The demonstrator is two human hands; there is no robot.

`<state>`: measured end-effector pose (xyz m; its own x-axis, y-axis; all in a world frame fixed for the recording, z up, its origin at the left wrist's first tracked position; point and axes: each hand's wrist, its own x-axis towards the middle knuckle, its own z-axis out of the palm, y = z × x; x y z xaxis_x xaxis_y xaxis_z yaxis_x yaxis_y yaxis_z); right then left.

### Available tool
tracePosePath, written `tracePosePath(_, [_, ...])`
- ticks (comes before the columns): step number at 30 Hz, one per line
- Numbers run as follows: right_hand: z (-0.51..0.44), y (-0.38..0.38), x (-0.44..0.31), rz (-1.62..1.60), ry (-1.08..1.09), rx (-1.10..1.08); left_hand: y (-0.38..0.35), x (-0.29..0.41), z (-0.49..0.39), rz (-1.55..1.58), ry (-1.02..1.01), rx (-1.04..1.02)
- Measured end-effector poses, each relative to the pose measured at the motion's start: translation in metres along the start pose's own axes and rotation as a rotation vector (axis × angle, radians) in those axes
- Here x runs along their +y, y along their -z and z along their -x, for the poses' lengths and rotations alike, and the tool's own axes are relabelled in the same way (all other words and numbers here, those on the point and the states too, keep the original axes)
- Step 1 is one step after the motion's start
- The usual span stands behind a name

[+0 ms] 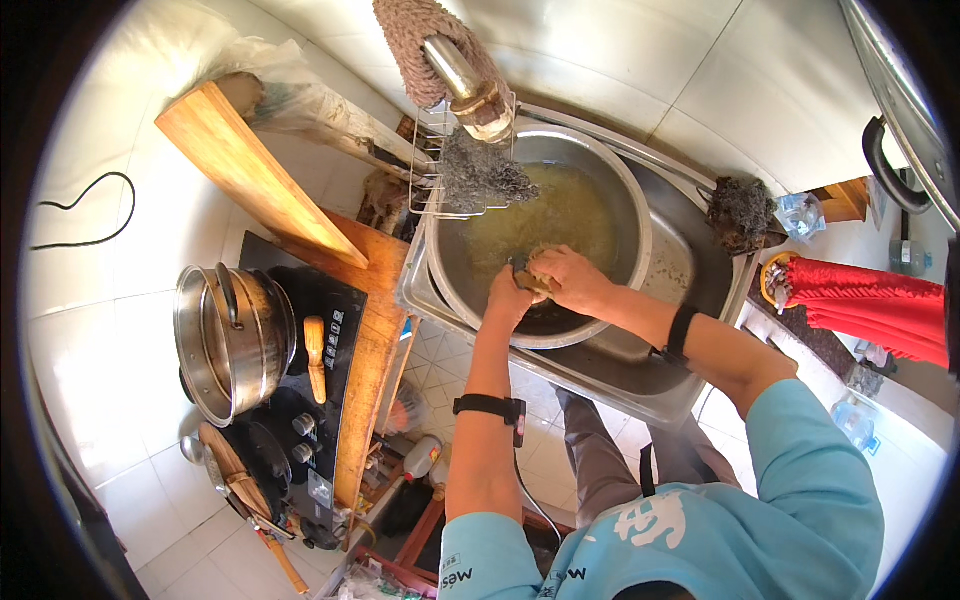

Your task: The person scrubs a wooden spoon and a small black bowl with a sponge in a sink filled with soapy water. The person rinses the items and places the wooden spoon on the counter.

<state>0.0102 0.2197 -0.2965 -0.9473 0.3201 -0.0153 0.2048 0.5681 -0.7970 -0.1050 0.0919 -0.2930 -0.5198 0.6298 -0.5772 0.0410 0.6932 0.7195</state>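
A large round metal basin (641,217) with cloudy yellowish water sits in a stainless-steel sink (667,262). Over the near part of the basin, my left hand (514,294) and my right hand (566,277) are together on a small brownish, lumpy item (534,283); its kind cannot be told, and fingers hide part of it. Both hands are closed around it from either side. Something dark shows by the left fingertips. Steel-wool-like grey mesh (484,169) lies in a wire rack (426,169) at the basin's far left rim, beneath a metal faucet (457,71) with a cloth around it.
To the left, a steel pot (247,337) and a wooden-handled tool (315,358) stand on a black cooktop (330,420). A wooden board (259,176) leans behind. Another dark scrubber (739,214) lies at the sink's right corner, near a red cloth (870,304).
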Motion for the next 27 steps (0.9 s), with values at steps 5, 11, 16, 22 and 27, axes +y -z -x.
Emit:
tracePosePath(5, [-0.042,-0.011,0.045,0.003,-0.32,-0.106,-0.001,-0.004,0.001,-0.183,-0.023,0.073])
tracePosePath(11, [-0.052,0.005,0.081,0.081,-0.327,0.091,0.017,-0.005,0.01,-0.349,-0.16,0.032])
tracePosePath(16, [-0.038,0.016,0.071,0.17,-0.48,0.167,0.004,0.011,-0.005,-0.265,-0.019,0.061])
tracePosePath(22, [-0.022,0.006,0.015,-0.324,-0.352,0.028,-0.01,-0.013,-0.014,-0.081,-0.09,0.152])
tracePosePath(27, [-0.03,-0.024,0.005,0.06,0.062,0.131,-0.009,-0.026,-0.02,0.127,-0.127,0.045])
